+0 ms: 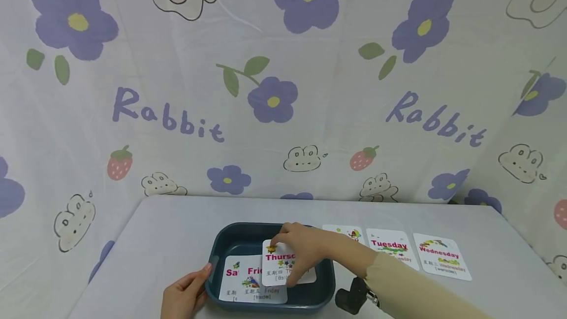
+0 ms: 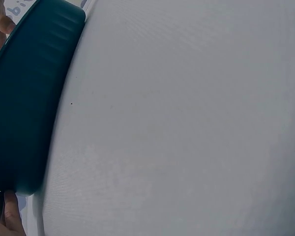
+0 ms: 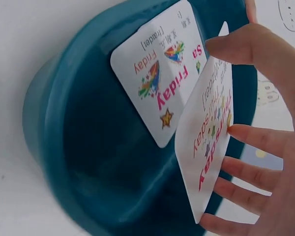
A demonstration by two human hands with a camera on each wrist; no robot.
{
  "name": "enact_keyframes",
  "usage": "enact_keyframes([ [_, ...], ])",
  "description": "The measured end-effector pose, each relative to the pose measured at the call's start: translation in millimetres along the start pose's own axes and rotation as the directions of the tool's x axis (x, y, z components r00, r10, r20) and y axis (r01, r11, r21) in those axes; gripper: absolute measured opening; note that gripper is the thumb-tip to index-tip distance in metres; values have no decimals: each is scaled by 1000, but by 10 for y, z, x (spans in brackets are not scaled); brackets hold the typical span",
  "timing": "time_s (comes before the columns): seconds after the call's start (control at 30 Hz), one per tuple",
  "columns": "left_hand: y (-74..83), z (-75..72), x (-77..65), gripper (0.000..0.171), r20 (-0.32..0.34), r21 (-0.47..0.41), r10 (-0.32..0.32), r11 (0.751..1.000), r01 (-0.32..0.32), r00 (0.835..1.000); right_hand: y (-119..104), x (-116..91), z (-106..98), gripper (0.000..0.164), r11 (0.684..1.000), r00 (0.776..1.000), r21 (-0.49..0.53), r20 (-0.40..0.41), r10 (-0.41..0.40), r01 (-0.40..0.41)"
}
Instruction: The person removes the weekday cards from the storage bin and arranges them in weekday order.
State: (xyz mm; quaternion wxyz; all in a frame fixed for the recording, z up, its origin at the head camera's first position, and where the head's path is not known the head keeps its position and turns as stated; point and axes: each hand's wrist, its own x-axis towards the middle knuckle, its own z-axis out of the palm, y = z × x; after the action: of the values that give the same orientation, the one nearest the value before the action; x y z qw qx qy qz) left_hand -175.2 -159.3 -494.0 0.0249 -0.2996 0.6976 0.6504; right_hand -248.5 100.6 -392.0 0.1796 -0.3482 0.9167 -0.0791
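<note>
In the head view my right hand [image 1: 305,250] grips a white card printed "Thursday" [image 1: 276,278] over a dark teal plastic basin [image 1: 239,244]. The right wrist view shows this card [image 3: 206,135] tilted, thumb at one edge and fingertips along the opposite one. Beneath it, inside the basin, lies a "Friday" card [image 1: 266,296]. That one overlaps another card [image 1: 228,284] whose visible letters read "Sa". My left hand [image 1: 182,295] holds the basin's left side, its thumb by the rim; in the left wrist view its fingers [image 2: 11,211] touch the basin's end.
To the right of the basin, a "Tuesday" card [image 1: 386,246] and a "Wednesday" card [image 1: 443,256] lie in a row on the white table [image 1: 177,230]. Left of them is another card [image 1: 342,233], partly behind my right arm. A patterned cloth [image 1: 336,87] hangs behind the table.
</note>
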Motion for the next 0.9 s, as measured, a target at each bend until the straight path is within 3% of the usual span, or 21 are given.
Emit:
enact_keyframes([
  [0.3, -33, 54, -18, 72, 22, 10, 12, 1000, -12, 1000, 121, -324, -129, 73, 996, 998, 72, 15, 58, -59],
  [0.9, -16, -64, -70, 72, 23, 29, 25, 999, -26, 999, 312, -960, -309, 71, 986, 993, 122, -16, 119, -116],
])
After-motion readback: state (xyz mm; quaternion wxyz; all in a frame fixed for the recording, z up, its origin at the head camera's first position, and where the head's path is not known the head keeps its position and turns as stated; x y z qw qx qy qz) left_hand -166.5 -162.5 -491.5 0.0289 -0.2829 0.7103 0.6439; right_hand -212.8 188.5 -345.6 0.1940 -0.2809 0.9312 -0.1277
